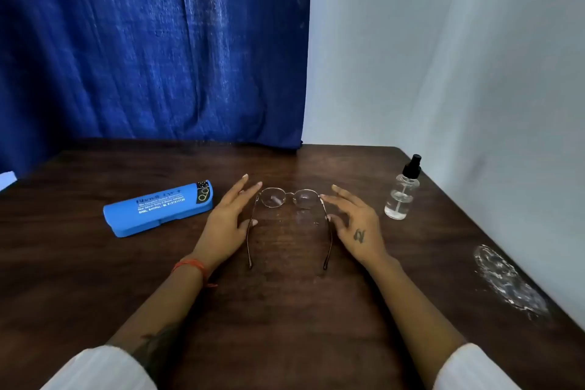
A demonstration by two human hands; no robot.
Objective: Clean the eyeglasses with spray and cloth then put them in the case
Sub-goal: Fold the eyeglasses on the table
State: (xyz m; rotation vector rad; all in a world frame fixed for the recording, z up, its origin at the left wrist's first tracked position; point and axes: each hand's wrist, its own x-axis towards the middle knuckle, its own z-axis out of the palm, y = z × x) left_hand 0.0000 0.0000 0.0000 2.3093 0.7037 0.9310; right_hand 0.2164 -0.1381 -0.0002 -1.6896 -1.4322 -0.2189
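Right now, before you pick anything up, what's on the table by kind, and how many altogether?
Eyeglasses: 1, temples open
Blue case: 1, closed
Spray bottle: 1, upright
Cloth: 0 in view
Total: 3

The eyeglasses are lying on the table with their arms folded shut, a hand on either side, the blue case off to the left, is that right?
Not quite: the eyeglasses lie with their arms unfolded, stretched toward the person. The head view shows it. The rest holds: they rest on the table, the left hand and right hand flank them, and the blue case is off to the left.
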